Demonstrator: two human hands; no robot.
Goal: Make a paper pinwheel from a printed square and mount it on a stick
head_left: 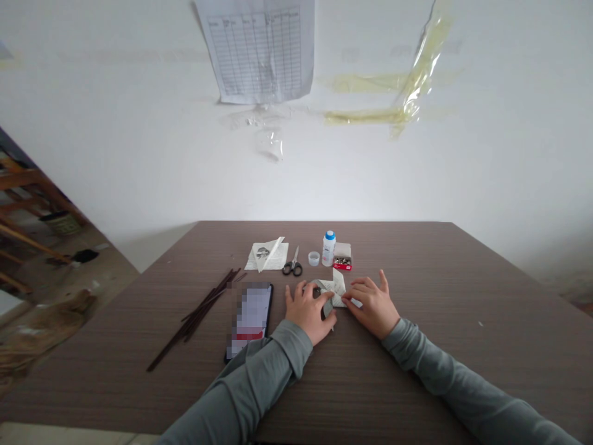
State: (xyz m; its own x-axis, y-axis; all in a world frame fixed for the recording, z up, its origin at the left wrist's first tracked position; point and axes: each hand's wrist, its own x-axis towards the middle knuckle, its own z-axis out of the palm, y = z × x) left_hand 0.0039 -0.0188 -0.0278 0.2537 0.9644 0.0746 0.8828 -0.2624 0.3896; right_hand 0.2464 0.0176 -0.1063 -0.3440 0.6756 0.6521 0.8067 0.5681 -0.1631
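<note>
A folded printed-paper pinwheel (339, 283) lies on the table between my two hands, its blades pointing outward. My left hand (308, 312) curves over its left side, thumb and fingers set apart around a folded blade, gripping it. Part of the paper is hidden under these fingers. On the right, my right hand (372, 304) pinches the pinwheel near its middle with thumb and index finger, the little finger raised. Whether something small is also in that pinch I cannot make out. Just behind stands a small red box (343, 264) of metal pins or tacks, its lid up.
Behind my hands are a white bottle with a blue cap (328, 248), a small clear cup (314, 258), black-handled scissors (293, 266) and folded printed paper (271, 256). A phone (250, 321) and several thin dark sticks (199, 314) lie to the left. A wall borders the table's back.
</note>
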